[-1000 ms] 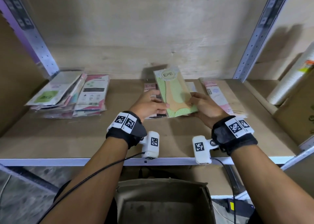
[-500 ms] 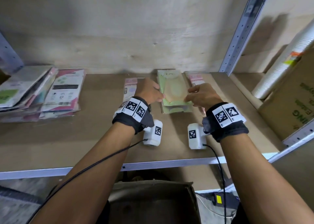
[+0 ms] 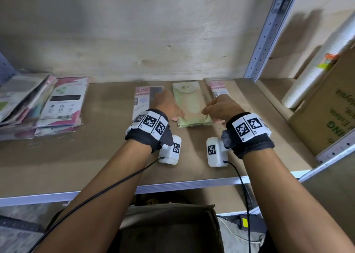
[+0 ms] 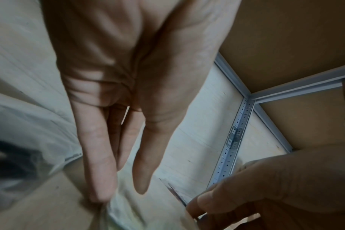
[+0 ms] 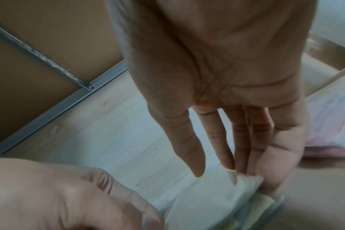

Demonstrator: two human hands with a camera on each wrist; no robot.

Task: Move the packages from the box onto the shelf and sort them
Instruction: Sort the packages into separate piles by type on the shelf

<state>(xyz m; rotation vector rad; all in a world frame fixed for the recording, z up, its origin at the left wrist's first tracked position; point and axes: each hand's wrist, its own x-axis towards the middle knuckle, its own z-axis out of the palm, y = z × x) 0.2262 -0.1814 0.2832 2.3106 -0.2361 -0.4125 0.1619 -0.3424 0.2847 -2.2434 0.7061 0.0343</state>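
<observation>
Left hand [image 3: 166, 106] and right hand [image 3: 222, 106], centre of the head view, flank the green package [image 3: 189, 103] lying flat on the shelf [image 3: 96, 156]. The wrist views show both hands with fingers straight and nearly together, fingertips [image 4: 100, 191] touching the package's long edges — neither hand curls round it. A pink package [image 3: 141, 99] lies just left of it, another pink package [image 3: 216, 86] just right; a mixed stack [image 3: 38, 106] sits at the frame's left edge. The box [image 3: 169, 229] stands below the shelf at bottom centre; its contents cannot be made out.

Risk, as a judgement: the green pile appears to hold several slippery sleeves, so an uneven push from one side could fan them out or slide them over a pink neighbour, spoiling the sort.

Against the frame a second earlier — the green package was held tilted up off the shelf; it now lies flat, further back.
</observation>
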